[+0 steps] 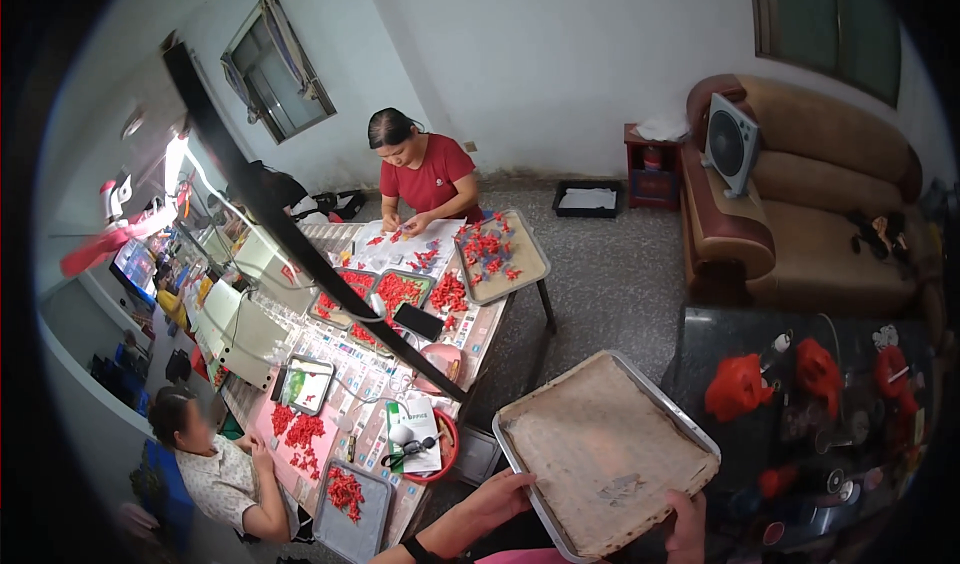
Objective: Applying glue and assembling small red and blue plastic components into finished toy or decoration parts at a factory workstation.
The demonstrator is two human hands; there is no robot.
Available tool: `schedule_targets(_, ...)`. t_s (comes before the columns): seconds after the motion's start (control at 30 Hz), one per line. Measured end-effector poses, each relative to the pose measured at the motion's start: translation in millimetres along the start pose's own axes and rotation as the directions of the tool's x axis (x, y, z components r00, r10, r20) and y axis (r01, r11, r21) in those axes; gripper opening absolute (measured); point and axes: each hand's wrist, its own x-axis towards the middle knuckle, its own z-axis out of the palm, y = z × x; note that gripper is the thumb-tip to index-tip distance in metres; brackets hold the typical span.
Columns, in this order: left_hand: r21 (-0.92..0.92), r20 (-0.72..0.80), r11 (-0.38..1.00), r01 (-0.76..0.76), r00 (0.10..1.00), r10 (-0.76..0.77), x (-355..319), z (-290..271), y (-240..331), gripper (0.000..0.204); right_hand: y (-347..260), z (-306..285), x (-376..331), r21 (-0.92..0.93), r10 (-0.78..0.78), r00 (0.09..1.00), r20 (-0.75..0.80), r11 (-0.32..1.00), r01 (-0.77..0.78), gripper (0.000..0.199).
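Note:
Between my two hands I hold a shallow metal tray (600, 444), its inside lined with a worn brownish sheet. My left hand (497, 499) grips the tray's left rim, with the thumb over the edge. At the near right corner my right hand (686, 526) is closed on the rim, only partly in the picture. A small greyish patch of scraps or printing lies on the lining; which one I cannot tell. The tray tilts slightly, away from the table beside it.
On the left, a work table (400, 509) bears trays of small red pieces, a phone (418, 321) and scissors (408, 452). Two people (428, 169) sit at it. A tray of red and purple pieces (500, 254) overhangs its far corner. At right stand a dark table (720, 339) and a sofa (810, 189).

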Motion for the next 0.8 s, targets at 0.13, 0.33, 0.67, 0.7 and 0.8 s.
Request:
schedule_targets(0.13, -0.002, -0.012, 1.0, 0.012, 1.0, -0.012, 38.1, 8.7, 25.4, 0.03, -4.9, 17.9, 30.7, 0.016, 0.05, 0.996, -0.077, 0.999, -0.048, 0.051)
schedule_targets(0.33, -0.01, 0.02, 1.0, -0.021, 1.0, 0.021, 92.1, 7.6, 74.6, 0.036, -8.5, 41.1, 89.3, -0.087, 0.039, 0.999, -0.024, 0.995, -0.041, 0.046)
schedule_targets(0.67, -0.101, 0.034, 0.966, -0.239, 0.969, 0.243, 158.9, -35.0, 181.5, 0.044, -39.8, 161.1, 261.0, -0.382, 0.069, 0.989, 0.132, 0.924, -0.014, 0.034)
schedule_targets(0.7, -0.096, -0.016, 0.954, -0.283, 0.959, 0.283, 163.5, -40.4, 191.0, 0.046, -43.5, 177.9, 280.2, -0.393, 0.069, 0.989, 0.132, 0.919, -0.012, 0.034)
schedule_targets(0.8, -0.171, -0.086, 0.939, -0.299, 0.954, 0.288, 163.4, -55.5, 214.1, 0.054, -40.5, 223.3, 329.4, -0.48, 0.074, 0.98, 0.187, 0.877, 0.025, 0.032)
